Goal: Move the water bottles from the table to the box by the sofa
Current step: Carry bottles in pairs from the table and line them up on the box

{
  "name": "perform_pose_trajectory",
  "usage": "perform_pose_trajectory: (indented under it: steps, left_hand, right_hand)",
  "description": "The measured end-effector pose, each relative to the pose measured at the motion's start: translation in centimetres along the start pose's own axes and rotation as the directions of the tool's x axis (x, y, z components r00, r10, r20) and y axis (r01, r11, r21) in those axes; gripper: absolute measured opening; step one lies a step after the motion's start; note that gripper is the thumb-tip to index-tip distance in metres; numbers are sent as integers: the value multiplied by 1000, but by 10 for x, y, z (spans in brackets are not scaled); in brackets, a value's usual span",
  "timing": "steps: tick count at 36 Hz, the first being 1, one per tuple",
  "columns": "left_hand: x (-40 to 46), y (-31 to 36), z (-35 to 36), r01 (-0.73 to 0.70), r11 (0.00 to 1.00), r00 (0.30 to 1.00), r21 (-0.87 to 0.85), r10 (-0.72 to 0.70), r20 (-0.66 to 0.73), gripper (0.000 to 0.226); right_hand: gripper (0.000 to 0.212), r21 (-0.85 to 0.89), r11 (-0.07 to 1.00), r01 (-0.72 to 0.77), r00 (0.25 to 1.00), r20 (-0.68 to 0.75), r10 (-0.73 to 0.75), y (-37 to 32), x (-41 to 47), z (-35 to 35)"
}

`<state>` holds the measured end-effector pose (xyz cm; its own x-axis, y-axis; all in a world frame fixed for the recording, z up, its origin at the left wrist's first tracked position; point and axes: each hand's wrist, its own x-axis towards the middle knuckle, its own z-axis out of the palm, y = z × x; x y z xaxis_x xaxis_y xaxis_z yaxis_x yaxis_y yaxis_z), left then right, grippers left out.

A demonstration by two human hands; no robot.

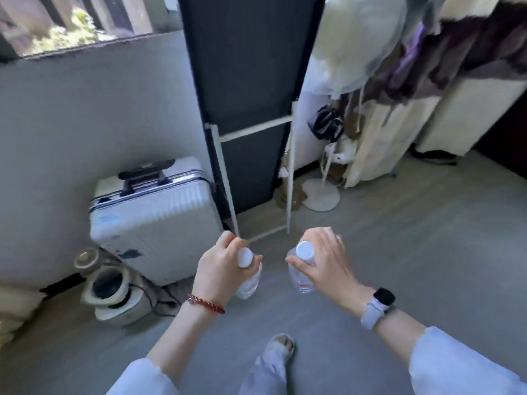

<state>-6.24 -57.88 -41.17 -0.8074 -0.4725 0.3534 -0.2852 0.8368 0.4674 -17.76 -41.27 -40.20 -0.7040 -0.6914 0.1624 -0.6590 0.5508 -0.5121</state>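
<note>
My left hand (221,269) grips a clear water bottle (251,283) by its neck, just under its white cap, and the bottle hangs upright above the floor. My right hand (325,263) holds a second clear water bottle (301,276) the same way, with its white cap showing between thumb and fingers. Both bottles are carried side by side in front of me, about a hand's width apart. Neither the table, the box nor the sofa is in view.
A white suitcase (151,220) stands against the wall at the left, with a small round appliance (114,292) and cables beside it. A dark panel with a white frame (251,132) leans ahead. A fan base (322,195) and hanging clothes (399,81) are at the right. My foot (281,344) is on grey floor.
</note>
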Motion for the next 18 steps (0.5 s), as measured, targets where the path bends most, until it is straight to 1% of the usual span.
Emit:
perform_pose_trajectory:
  steps: [2, 3, 5, 6, 8, 10, 12, 14, 16, 18]
  left_hand:
    - [36, 20, 27, -71, 997, 995, -36, 73, 70, 36]
    - [52, 30, 40, -106, 993, 989, -58, 111, 98, 35]
    - [83, 52, 68, -178, 977, 970, -119, 195, 148, 32]
    - [97, 65, 81, -207, 966, 958, -156, 232, 170, 30]
    - [123, 95, 107, -254, 942, 934, -218, 297, 199, 29]
    - [148, 129, 133, -295, 917, 911, -268, 355, 210, 28]
    - [170, 164, 161, -327, 888, 890, -323, 405, 210, 27]
    - [190, 202, 191, -381, 850, 855, -364, 474, 212, 26]
    - [210, 239, 226, -439, 812, 808, -386, 544, 225, 26]
    - [225, 278, 263, -487, 778, 750, -397, 606, 267, 29]
  right_hand:
    - [75, -33, 995, -93, 996, -18, 92, 36, 12, -17]
    - [75, -51, 987, -154, 988, 2, 154, 51, 17, -27]
    - [68, -135, 948, -288, 954, 43, 296, 81, 23, -49]
    - [69, -166, 930, -327, 941, 30, 336, 94, 25, -59]
    - [80, -175, 906, -386, 922, -35, 386, 121, 27, -80]
    - [82, -166, 874, -458, 889, -107, 445, 153, 27, -99]
    - [73, -137, 851, -507, 856, -198, 478, 184, 25, -119]
    - [64, -107, 810, -577, 801, -268, 535, 219, 22, -140]
    - [57, -82, 770, -633, 749, -316, 582, 256, 19, -158]
    - [56, -45, 729, -683, 700, -325, 636, 296, 16, -178]
